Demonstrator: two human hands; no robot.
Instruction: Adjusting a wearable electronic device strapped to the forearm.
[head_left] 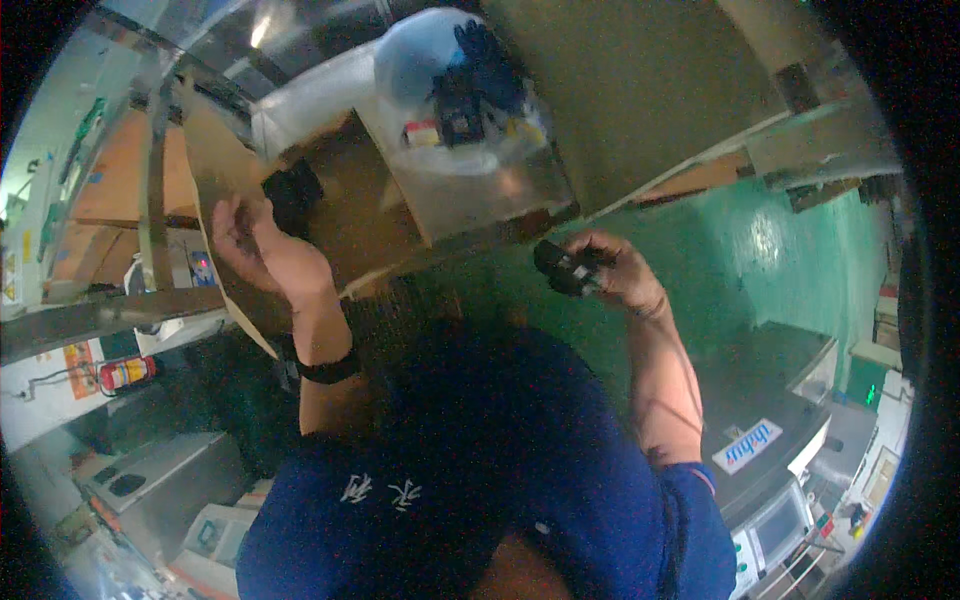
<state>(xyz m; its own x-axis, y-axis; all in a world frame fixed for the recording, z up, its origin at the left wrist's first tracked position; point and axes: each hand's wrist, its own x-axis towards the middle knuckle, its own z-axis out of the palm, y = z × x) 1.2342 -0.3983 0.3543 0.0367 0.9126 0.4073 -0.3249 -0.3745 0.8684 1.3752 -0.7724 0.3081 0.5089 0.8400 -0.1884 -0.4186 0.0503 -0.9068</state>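
Far to my left, a red fire extinguisher (127,375) sits low by the wall. Next comes a tall cardboard flap (215,150), with my left hand (262,250) raised just in front of it; that grip looks released, the fingers loosely bent with nothing seen clasped in them, and a black band (332,370) circles the wrist. Just beyond the thumb side lies a dark lump (292,193) on brown cardboard (370,200); blur hides its shape, and I cannot tell whether my fingers touch it. Right of the cardboard, the bare metal of the desk (500,195) runs toward its near edge. Farther back on it is a clear plastic bag (405,60), with a black glove (480,45) and a dark piece (458,112) at its right side. My right hand (622,277) is out past the desk's near edge, over the green floor (500,300), its grip closed on a small black part (566,268) held between thumb and fingers. Behind that hand stretches a wide brownish panel (650,100), and at my lower right is a screen (780,528).
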